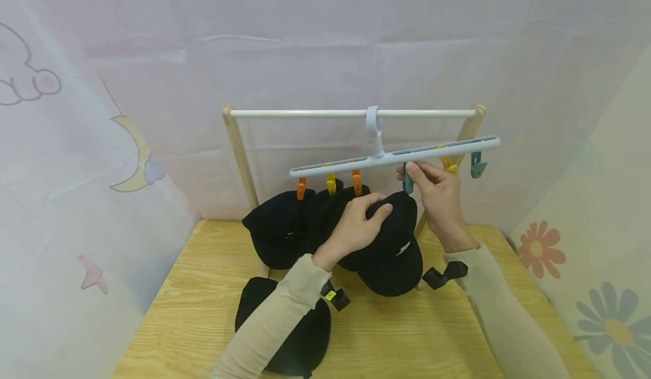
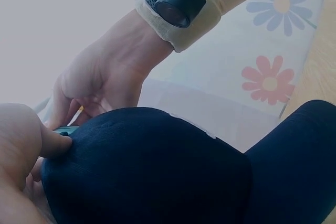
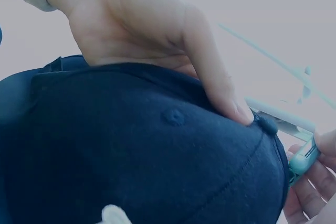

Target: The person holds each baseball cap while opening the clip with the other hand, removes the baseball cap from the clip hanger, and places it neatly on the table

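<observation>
Black baseball cap (image 1: 396, 235), one, with small white mark (image 1: 403, 249) low on the crown; located below the right half of a pale blue clip hanger (image 1: 383, 157), brim lowest. Left hand (image 1: 358, 223): grasping the cap's upper crown, thumb outside, close to the top button (image 3: 268, 125). Right hand (image 1: 442, 198): thumb and fingers pinching a dark green clip (image 1: 408, 180), which meets the cap's upper edge; whether it bites the cloth cannot be told. Handling, as judged: light, soft crown that folds under pressure, brim stiffer, cloth not slippery, nothing fragile; best taken by a pinched fold of crown near the upper edge, the brim left free. Hanger: tilted, right end higher, hooked on a white rod (image 1: 305, 113) between wooden posts (image 1: 241, 158); likely to swing if pulled. Further clips: two orange, one yellow at left, above hanging black caps (image 1: 277, 221); yellow clip (image 1: 448, 164) and end clip (image 1: 478, 166), green, at right. Also one separate black cap (image 1: 307, 339), lying on the wood-grain tabletop (image 1: 193, 288), partly behind the left sleeve (image 1: 280, 322).
</observation>
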Demonstrator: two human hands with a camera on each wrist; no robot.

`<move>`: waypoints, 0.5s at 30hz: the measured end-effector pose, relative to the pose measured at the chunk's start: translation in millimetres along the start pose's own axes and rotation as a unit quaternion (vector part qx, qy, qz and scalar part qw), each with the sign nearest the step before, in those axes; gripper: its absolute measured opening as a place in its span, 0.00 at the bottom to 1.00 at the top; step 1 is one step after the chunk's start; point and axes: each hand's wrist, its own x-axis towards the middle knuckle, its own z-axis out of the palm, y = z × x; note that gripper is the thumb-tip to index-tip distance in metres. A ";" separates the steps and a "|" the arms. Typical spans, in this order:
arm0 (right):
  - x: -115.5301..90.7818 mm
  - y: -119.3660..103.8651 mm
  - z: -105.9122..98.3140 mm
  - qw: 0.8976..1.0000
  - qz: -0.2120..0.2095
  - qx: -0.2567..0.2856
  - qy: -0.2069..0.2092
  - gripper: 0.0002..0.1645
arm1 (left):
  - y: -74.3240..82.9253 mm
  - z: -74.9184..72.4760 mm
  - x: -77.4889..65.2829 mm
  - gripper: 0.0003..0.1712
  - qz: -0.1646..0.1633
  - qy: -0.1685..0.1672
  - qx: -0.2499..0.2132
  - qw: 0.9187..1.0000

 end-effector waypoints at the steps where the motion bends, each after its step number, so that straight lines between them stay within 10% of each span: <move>1: 0.2 -0.1 -0.4 1.000 0.001 0.003 0.001 0.21 | -0.3 -0.2 -0.4 0.17 0.001 0.000 0.000 1.000; 15: -1.1 -1.8 -7.2 0.999 0.002 -0.028 -0.037 0.22 | 3.8 -10.1 -19.8 0.15 -0.017 0.019 -0.017 1.000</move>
